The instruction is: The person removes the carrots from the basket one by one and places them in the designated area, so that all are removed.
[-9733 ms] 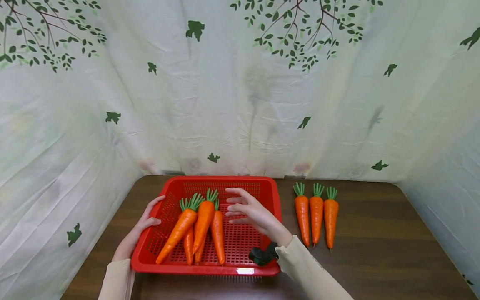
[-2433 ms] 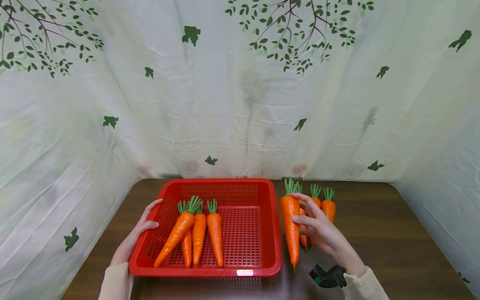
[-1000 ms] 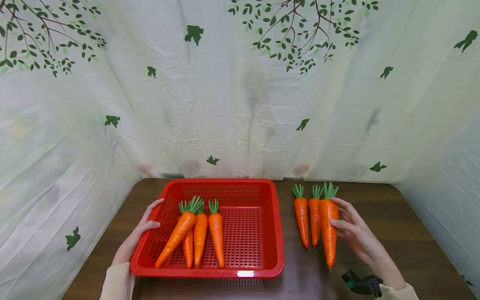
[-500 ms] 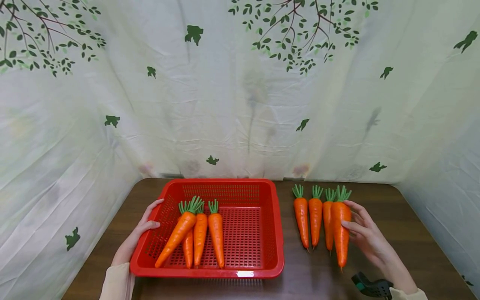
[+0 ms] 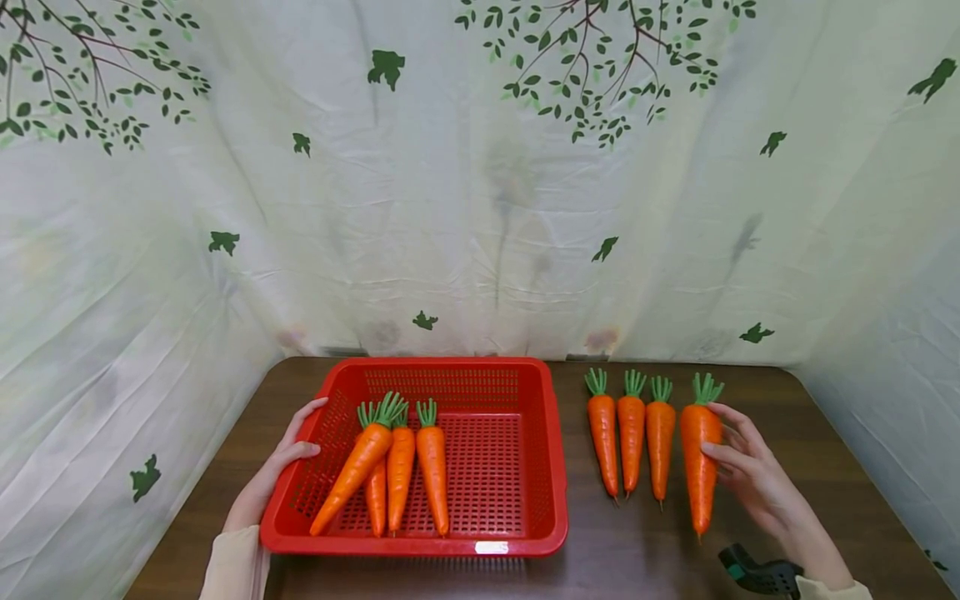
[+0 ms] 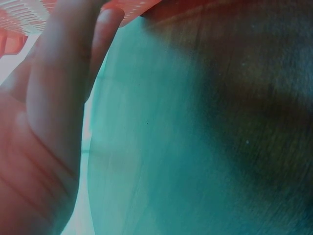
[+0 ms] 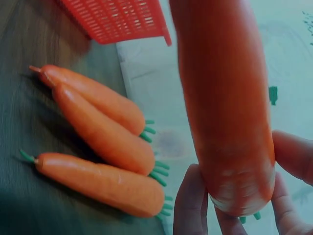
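Note:
At the right of the head view my right hand (image 5: 765, 487) pinches an orange carrot (image 5: 701, 458) with green stems, thumb on one side and fingers on the other. In the right wrist view this carrot (image 7: 225, 98) looms large and appears raised above the table. Just left of it, several carrots (image 5: 632, 446) lie in a row on the table, stems pointing away. My left hand (image 5: 273, 467) grips the left rim of a red perforated basket (image 5: 555, 467). Inside the basket several carrots (image 5: 431, 475) lie bunched toward its left half.
The brown wooden table (image 5: 795, 467) carries the basket and the row. Behind it hangs a pale curtain (image 5: 465, 208) with leaf prints. A black device (image 5: 757, 575) is strapped at my right wrist.
One carrot has left the basket. My right hand has carried it rightward, over the table carrots and past the end of their row. My left hand stays on the basket.

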`<state>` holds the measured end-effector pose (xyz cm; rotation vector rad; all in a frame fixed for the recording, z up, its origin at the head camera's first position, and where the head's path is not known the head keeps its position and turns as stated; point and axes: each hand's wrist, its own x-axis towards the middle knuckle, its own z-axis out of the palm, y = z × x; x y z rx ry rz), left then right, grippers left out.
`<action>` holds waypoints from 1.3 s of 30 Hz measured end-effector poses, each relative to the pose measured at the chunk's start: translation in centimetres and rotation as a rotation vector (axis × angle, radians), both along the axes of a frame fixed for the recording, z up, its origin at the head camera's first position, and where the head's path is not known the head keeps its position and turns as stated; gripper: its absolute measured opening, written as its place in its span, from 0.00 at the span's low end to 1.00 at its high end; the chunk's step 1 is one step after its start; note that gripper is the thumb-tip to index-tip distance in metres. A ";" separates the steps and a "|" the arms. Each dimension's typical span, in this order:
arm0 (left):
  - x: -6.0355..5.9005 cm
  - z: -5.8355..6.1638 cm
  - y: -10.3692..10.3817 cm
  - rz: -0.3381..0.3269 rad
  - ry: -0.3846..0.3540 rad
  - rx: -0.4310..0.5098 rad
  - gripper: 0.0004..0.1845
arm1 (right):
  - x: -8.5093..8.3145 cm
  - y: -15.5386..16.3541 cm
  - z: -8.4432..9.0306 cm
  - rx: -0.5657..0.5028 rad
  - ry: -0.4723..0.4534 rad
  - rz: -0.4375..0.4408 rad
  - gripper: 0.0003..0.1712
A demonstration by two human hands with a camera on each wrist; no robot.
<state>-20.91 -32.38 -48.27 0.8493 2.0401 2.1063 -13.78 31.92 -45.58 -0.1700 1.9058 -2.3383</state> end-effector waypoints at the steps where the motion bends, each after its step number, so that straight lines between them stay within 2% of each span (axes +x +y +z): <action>1: 0.0 0.0 0.0 -0.001 0.000 0.002 0.38 | -0.1 0.1 -0.1 0.002 -0.003 -0.004 0.27; 11: -0.3 0.0 0.0 -0.022 0.020 0.029 0.39 | -0.2 0.7 0.0 0.042 -0.045 -0.054 0.26; 21: -0.1 0.0 0.0 -0.002 0.012 0.013 0.39 | -1.1 1.3 -0.6 0.096 -0.131 -0.107 0.25; 39: -0.5 -0.2 0.1 -0.019 0.055 0.029 0.40 | -2.5 2.1 -2.6 0.219 -0.129 -0.145 0.26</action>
